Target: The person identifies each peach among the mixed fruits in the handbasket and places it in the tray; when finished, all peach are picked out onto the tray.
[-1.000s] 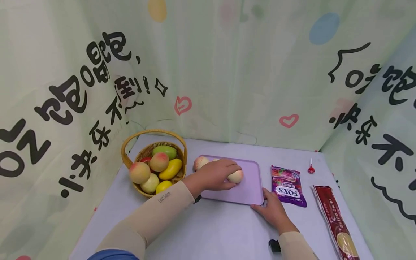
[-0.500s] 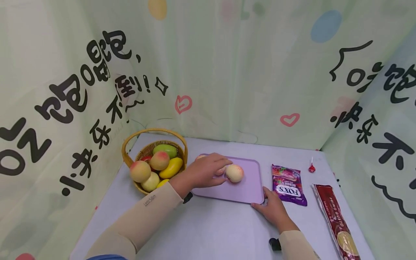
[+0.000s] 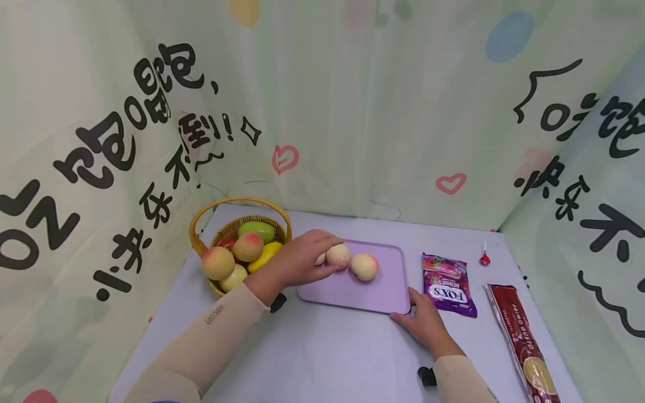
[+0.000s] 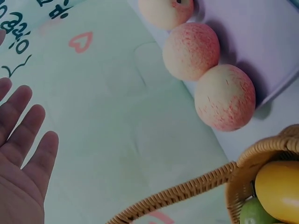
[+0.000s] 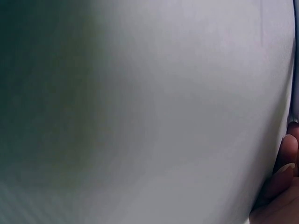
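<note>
Three pale peaches with pink blush stand in a row on the lilac tray [image 3: 327, 296]: the right peach [image 3: 365, 267], the middle peach [image 3: 338, 256] and a left peach [image 4: 225, 98]. My left hand [image 3: 299, 258] hovers over the tray's left side and hides most of that last one in the head view. In the left wrist view its fingers [image 4: 35, 116] are stretched out, holding nothing. At the tray's near right corner, my right hand [image 3: 422, 323] grips the edges, thumb on the front side and fingers along the right side.
Left of the tray stands a wicker basket [image 3: 197, 238] with several fruits, among them a yellow mango [image 3: 266, 256] and a green one [image 3: 257, 230]. To the right lie a purple candy bag [image 3: 448, 285], a red lollipop [image 3: 485, 259] and a long red spaghetti pack [image 3: 521, 341].
My left hand has let go of the right peach and drawn back leftward, uncovering the middle one. The right hand stays at the tray's corner.
</note>
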`<state>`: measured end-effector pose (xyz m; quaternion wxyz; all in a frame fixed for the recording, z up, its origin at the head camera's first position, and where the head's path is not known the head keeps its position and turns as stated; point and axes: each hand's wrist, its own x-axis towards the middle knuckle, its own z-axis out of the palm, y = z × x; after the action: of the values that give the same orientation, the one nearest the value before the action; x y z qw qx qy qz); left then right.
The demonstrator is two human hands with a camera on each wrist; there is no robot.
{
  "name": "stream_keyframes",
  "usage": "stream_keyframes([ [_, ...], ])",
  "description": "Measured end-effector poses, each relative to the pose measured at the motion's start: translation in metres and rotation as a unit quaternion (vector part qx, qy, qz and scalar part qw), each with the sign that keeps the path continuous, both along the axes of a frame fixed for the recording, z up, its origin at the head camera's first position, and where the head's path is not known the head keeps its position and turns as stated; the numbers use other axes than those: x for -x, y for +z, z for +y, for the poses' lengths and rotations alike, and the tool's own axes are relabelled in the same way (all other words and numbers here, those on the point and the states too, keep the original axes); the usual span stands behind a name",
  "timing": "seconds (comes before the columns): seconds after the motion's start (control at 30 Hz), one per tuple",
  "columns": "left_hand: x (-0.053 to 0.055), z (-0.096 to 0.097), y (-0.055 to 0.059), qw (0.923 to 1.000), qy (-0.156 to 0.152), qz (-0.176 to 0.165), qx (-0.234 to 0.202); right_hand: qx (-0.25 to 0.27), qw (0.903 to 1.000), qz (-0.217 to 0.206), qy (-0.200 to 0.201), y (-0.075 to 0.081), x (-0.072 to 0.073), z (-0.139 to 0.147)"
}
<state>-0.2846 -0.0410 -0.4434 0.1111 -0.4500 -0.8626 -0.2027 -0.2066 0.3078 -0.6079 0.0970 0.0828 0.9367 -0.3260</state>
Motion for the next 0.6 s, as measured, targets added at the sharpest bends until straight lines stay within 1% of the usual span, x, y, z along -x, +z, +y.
stream_keyframes([
  [0.17, 0.002, -0.011, -0.002, 0.9996, 0.021, -0.017, -0.001, 0.002, 1.0, -0.002, 0.001, 0.002, -0.001, -0.001],
  [0.33, 0.003, -0.022, -0.001, 0.9994, 0.033, -0.01, -0.009, 0.005, 1.0, -0.007, 0.0, 0.003, -0.001, -0.001],
  [0.47, 0.004, -0.031, -0.002, 0.9988, 0.044, -0.016, -0.014, 0.005, 1.0, -0.006, -0.002, 0.002, -0.001, -0.001],
  [0.6, 0.005, -0.039, -0.005, 0.9978, 0.054, -0.014, -0.035, 0.005, 1.0, -0.006, -0.002, 0.002, -0.001, -0.001],
])
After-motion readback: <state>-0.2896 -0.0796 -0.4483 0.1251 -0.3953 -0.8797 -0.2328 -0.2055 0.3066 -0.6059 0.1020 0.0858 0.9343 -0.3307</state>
